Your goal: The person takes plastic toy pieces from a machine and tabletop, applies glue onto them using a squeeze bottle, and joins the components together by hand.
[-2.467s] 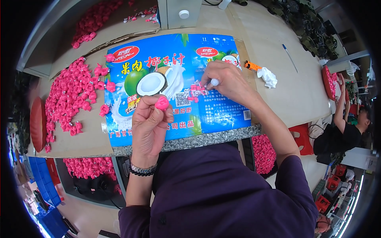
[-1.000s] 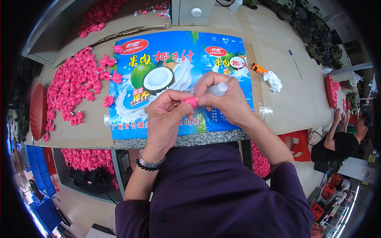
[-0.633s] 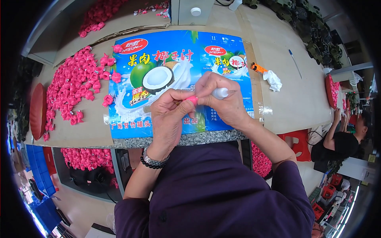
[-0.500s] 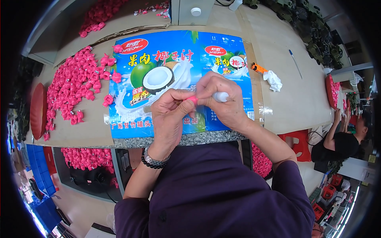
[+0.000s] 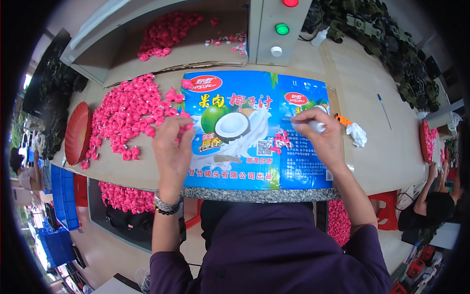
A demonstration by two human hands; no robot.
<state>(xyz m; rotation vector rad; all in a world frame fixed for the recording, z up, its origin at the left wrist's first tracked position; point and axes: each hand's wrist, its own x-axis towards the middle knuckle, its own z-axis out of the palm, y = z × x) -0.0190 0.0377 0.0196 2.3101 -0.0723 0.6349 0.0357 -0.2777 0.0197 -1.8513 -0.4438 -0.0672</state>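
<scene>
My left hand is at the right edge of a large pile of glossy pink plastic pieces. Its thumb and fingers are apart around a pink piece; the palm hides what lies under it. Over the right part of a blue printed cardboard sheet, my right hand is closed around a small white bottle, mostly covered by the fingers. Between the hands, a cluster of small pink-and-white parts lies on the sheet.
A red tray stands left of the pile. Right of the sheet lie an orange tool, crumpled white tissue and a pen. A grey post with buttons rises behind. Dark green toy vehicles fill the far right.
My hands have parted; the left moved to the pile, the right stayed right with the bottle. The pink piece held between them is no longer there. The view has shifted.
</scene>
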